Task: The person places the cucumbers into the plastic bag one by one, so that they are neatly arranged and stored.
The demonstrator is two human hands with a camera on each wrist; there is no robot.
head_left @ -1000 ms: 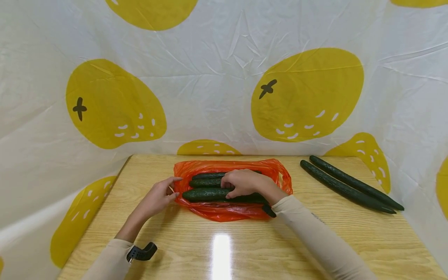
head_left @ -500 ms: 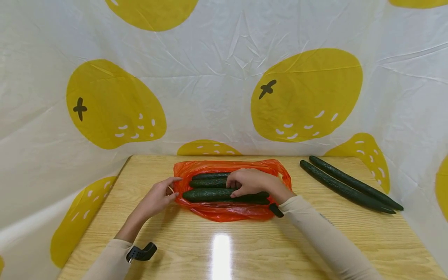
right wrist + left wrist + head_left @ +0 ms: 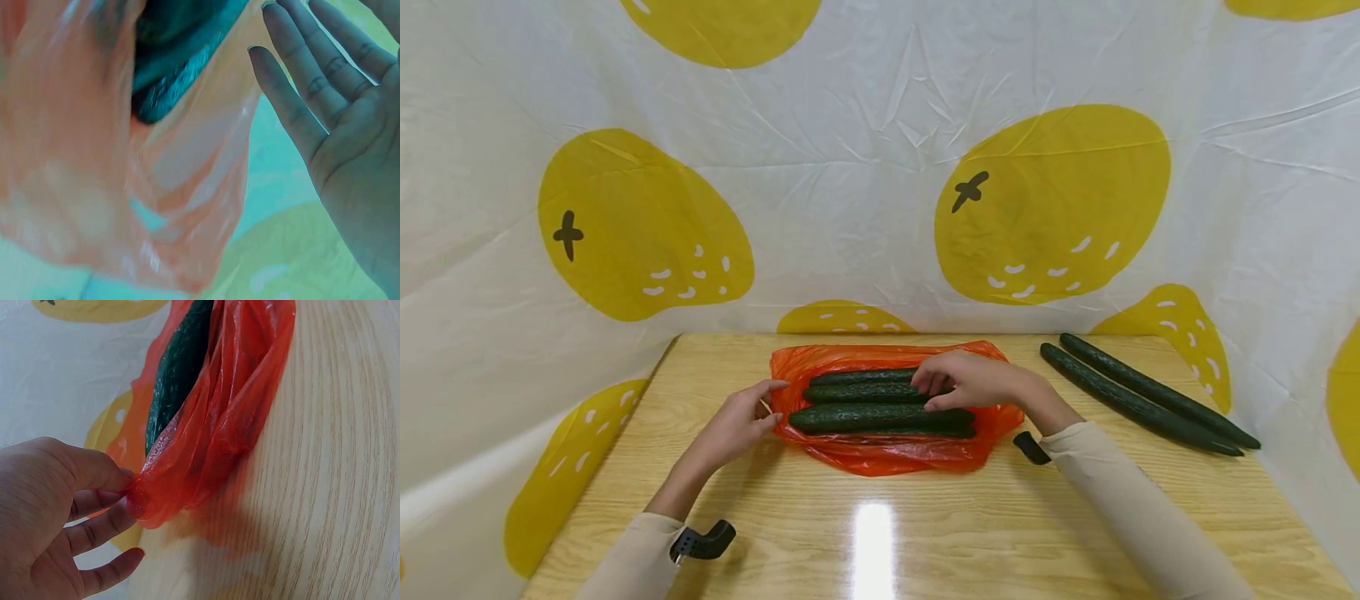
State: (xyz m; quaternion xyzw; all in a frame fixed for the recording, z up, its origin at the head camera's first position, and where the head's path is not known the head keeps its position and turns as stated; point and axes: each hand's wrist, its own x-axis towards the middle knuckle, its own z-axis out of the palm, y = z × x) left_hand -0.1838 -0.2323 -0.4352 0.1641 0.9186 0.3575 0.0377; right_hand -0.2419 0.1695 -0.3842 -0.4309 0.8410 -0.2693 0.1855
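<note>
A red plastic bag (image 3: 880, 460) lies on the table with its mouth facing up and several dark green cucumbers (image 3: 850, 417) inside. At the bag's left end, my left hand (image 3: 741, 425) pinches the film between thumb and fingers; the left wrist view shows folds of the bag (image 3: 194, 462) gathering toward that thumb. Over the right half of the cucumbers hovers my right hand (image 3: 973, 382), fingers loosely bent and holding nothing. In the right wrist view its fingers (image 3: 312, 81) are apart from the cucumber tip (image 3: 153, 106) and the bag's rim.
Two long cucumbers (image 3: 1142, 404) lie side by side at the table's right. A white curtain (image 3: 850, 208) printed with yellow fruit hangs behind and at both sides of the wooden table (image 3: 760, 517).
My right hand has come off the cucumbers and moved right, uncovering more of them, its fingers loosening. The left hand keeps its place at the bag's left end.
</note>
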